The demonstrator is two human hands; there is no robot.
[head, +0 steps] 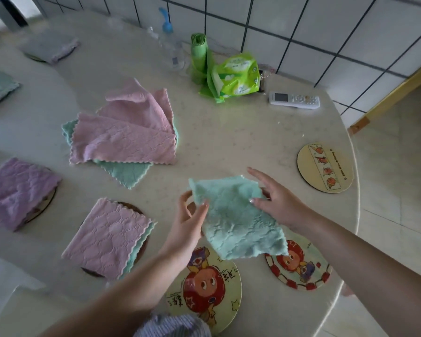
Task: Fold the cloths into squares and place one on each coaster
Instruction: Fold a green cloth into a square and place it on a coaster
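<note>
Both hands hold a folded green cloth (233,220) up above the near edge of the round table (229,132): the left hand (187,229) pinches its left side between thumb and fingers, and the right hand (275,200) grips its right side with the thumb on top and the other fingers spread behind. The cloth hangs tilted over two bare picture coasters at the near edge, one (204,288) below the left hand and one (299,268) below the right wrist. A third bare coaster (325,166) lies near the right edge. Toward the left edge a folded pink cloth (107,237) rests on a dark coaster (136,210), and further left a purple cloth (17,190) covers another. A loose heap of pink and green cloths (124,135) sits in the middle of the table. Two more folded cloths lie blurred at the far left edge. By the far edge stand a spray bottle (170,45), a green roll of bags (199,54), a green tissue pack (236,76) and a white remote (294,100)
</note>
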